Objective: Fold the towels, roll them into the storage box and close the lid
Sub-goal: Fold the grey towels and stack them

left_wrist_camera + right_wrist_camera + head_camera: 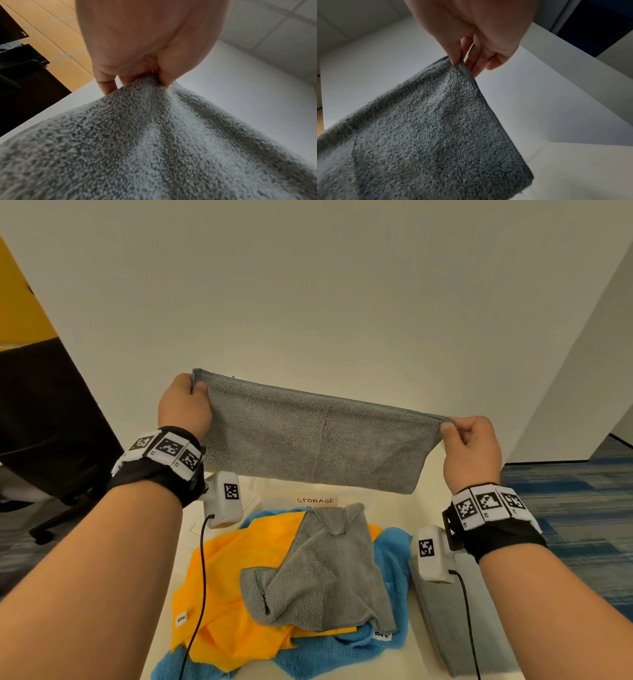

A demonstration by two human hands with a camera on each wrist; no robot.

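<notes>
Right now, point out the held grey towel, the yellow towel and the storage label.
held grey towel (308,446): head view, middle of the hanging cloth.
yellow towel (233,604): head view, bare left part.
storage label (315,500): head view, on the written word.

Three grey towels: one held up (315,443), one crumpled on the pile (318,573), one folded at lower right (442,621). One orange towel (236,587), one blue towel (394,563). Two hands: left (185,405), right (471,446). One "STORAGE" label (315,500).
</notes>
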